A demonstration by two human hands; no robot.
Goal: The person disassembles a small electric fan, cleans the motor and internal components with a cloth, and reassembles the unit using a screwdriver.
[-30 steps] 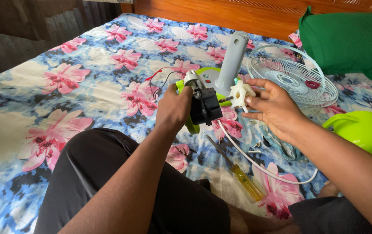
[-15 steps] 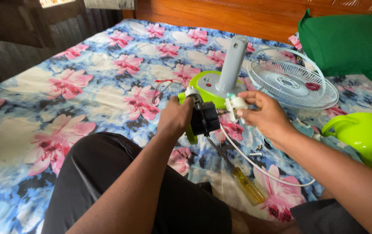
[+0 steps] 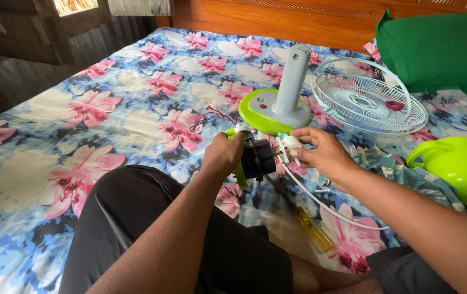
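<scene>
We record the left hand (image 3: 223, 154) closed around the black fan motor (image 3: 259, 159), holding it up above the bedsheet (image 3: 135, 109) just past the left knee, with the green strip of the motor's mount (image 3: 239, 177) showing below the fist. The right hand (image 3: 320, 154) meets it from the other side, thumb and fingers pinched on a small white plastic part (image 3: 290, 142) that sits against the motor's right face; whether that part is fixed to the motor or loose we cannot tell. A white cord (image 3: 326, 207) runs from the motor region down and to the right across the sheet. Thin red and black wires (image 3: 209, 116) trail from behind the left hand toward the fan base (image 3: 268, 109), a round green and grey piece with a grey upright column (image 3: 292, 76), standing on the bed just beyond both hands. To its right lies the white wire fan guard (image 3: 372, 98), flat on the sheet, near a green pillow (image 3: 440, 51). A yellow-handled screwdriver (image 3: 312, 231) lies on the sheet below the right hand, near our lap. A green fan housing shell (image 3: 462, 163) rests at the right, beside the right forearm. The sheet is blue with pink flowers, and a wooden headboard (image 3: 298, 19) closes the far edge.
</scene>
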